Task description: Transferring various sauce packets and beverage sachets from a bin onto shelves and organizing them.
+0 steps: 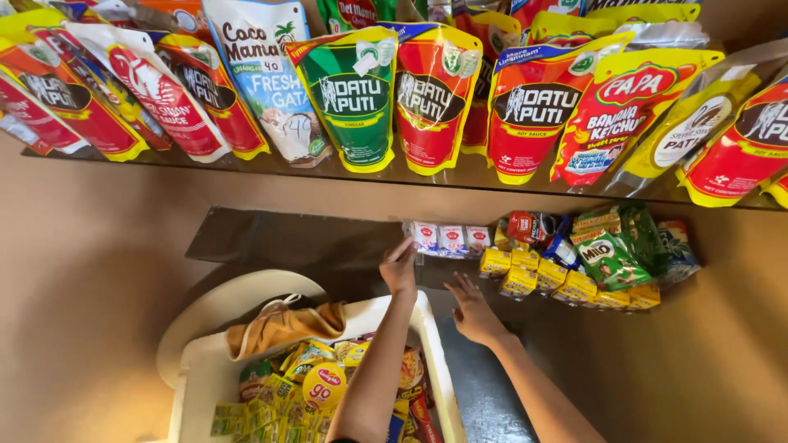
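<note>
A strip of three small white sachets (pixel 450 238) with red marks lies on the dark lower shelf (pixel 271 242), at the left end of a cluster of goods. The left hand (pixel 400 267) reaches up to it, fingers extended and close together, fingertips touching the leftmost sachet; whether they pinch it cannot be told. The right hand (pixel 474 312) lies just below and to the right, palm down on the shelf, fingers spread flat and holding nothing.

Just right of the strip sits a row of small yellow packets (pixel 566 287), about seven visible, running rightward along the shelf edge. Behind them lie a red packet (pixel 524 226), a blue one (pixel 562 250) and two green drink-mix bags (pixel 611 246).

Below the left forearm stands a white plastic tub (pixel 205 373), full of mixed yellow, green and red sachets, with a tan cloth (pixel 283 326) draped over its rim. A white round lid (pixel 238 299) lies behind it.

On the glass upper shelf (pixel 460 174), about a dozen stand-up condiment pouches (pixel 435 94) lean in a row: red-and-yellow ones mostly, one green, one pale blue.
</note>
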